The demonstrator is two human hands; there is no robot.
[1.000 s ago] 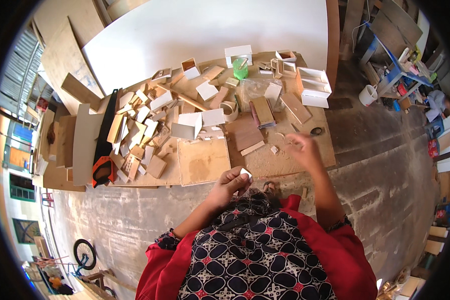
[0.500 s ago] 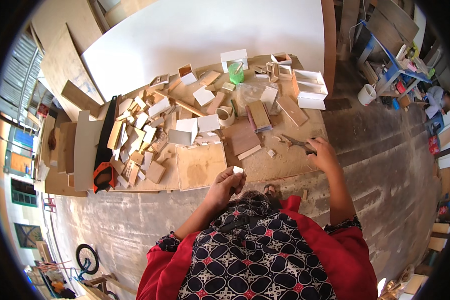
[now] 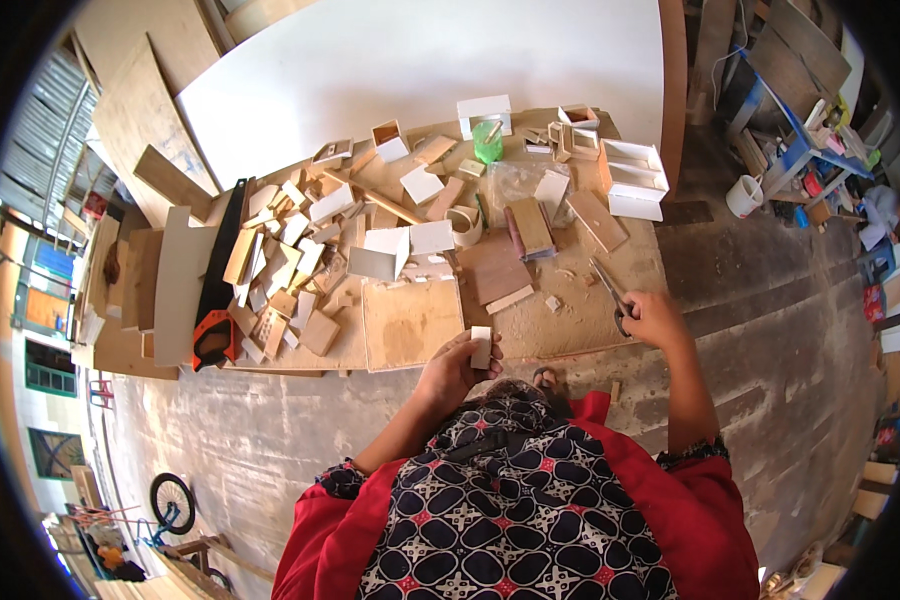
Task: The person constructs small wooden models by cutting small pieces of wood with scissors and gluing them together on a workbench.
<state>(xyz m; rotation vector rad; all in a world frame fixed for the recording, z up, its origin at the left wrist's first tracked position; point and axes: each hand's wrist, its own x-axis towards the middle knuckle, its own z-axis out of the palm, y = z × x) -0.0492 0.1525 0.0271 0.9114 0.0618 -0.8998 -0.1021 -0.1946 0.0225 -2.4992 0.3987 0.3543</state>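
My left hand [image 3: 453, 370] grips a small white piece [image 3: 479, 346] just before the workbench's front edge. My right hand [image 3: 653, 322] has its fingers wrapped round the handles of dark scissors [image 3: 606, 282], blades pointing up and left over the right part of the workbench [image 3: 620, 330]. Between the hands on the bench lie a brown wooden board [image 3: 492, 262] and small scraps [image 3: 552, 302]. A square plywood panel [image 3: 407, 322] is beside my left hand.
A heap of wood offcuts [image 3: 288, 240] covers the bench's left, beside a handsaw [image 3: 213, 340]. A green cup [image 3: 488, 148] and white compartment box [image 3: 630, 180] stand farther back. At right are a bucket [image 3: 745, 197], cluttered blue stand [image 3: 810, 140] and another person [image 3: 882, 215].
My right hand has picked up the scissors and moved right with them, swinging the blades more upright. The white piece in my left hand has turned, showing a taller face.
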